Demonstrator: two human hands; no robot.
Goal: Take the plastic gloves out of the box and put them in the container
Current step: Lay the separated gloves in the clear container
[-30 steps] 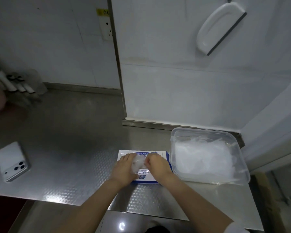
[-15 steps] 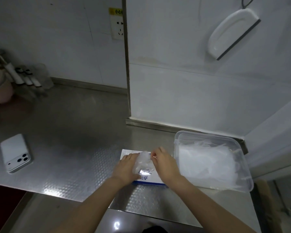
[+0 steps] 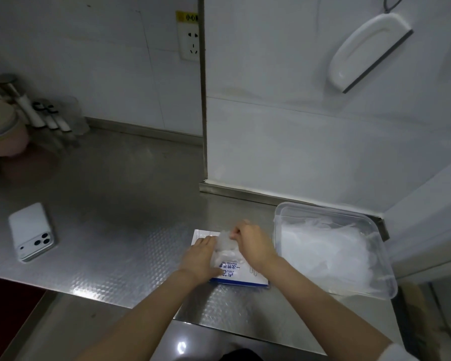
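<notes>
Pulling a clear glove (image 3: 225,243) up out of the box (image 3: 241,276): right hand (image 3: 253,243) pinches it. Left hand (image 3: 201,256) lies flat on the box, likely pinning it against the tug. The box sits by the surface (image 3: 115,230) front edge. The container (image 3: 323,207) is just beside it at the right edge, already holding a glove pile (image 3: 328,251), so the carry is short.
</notes>
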